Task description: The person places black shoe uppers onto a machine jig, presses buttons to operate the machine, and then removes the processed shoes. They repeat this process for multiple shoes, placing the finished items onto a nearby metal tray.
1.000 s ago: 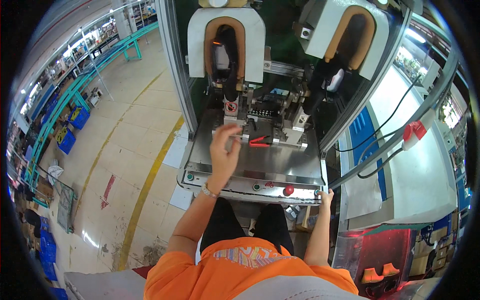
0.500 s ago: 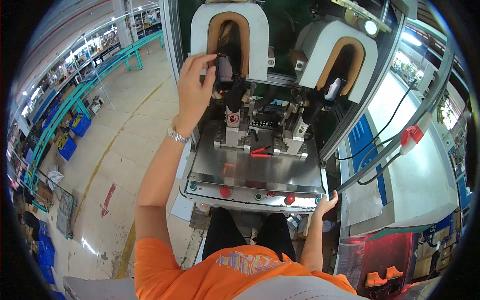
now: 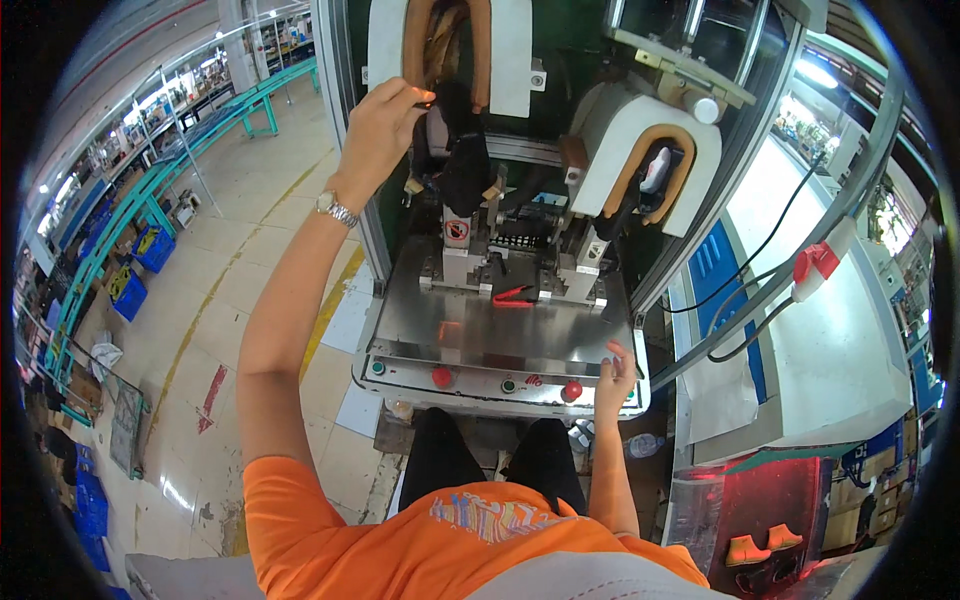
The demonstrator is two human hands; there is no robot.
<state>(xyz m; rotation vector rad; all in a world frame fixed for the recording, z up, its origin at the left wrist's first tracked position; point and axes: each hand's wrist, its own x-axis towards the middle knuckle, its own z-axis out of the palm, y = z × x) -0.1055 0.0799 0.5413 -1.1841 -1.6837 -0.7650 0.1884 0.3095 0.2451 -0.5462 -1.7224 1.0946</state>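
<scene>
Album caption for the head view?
Left hand at a black piece on the machine, right hand near a red button.

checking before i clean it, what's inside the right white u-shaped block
The block has a tan lining around part of a dark piece with a pale panel; the piece's far side and whatever lies behind it are covered.

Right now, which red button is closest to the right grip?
The rightmost red button, just left of the right grip; the other red button sits farther left.
</scene>
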